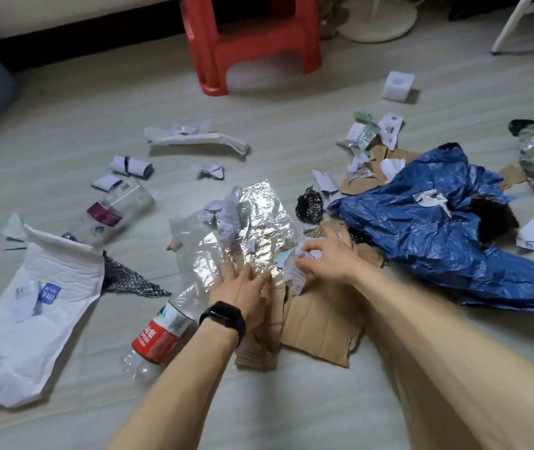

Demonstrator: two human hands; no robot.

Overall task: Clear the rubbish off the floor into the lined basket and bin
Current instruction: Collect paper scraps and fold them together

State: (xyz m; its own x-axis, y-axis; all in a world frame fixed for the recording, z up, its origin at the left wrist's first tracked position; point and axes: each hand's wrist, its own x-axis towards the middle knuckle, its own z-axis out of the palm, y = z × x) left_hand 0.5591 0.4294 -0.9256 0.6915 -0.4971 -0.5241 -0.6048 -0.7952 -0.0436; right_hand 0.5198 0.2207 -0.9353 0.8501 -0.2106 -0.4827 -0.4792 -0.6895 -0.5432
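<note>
Home room — pale plank floor (64, 125), red plastic stool (252, 40), white fan base (379, 24), household litter strewn about.

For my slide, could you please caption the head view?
Both hands gather foil and paper scraps over cardboard.

Pale plank floor (64, 102), red stool (252, 37) (plastic) behind

A crumpled foil sheet (259, 228) is pressed by the left hand (242, 287); a paper scrap (296, 274) is pinched by the right hand (327, 254) over torn cardboard (317, 319).
</note>
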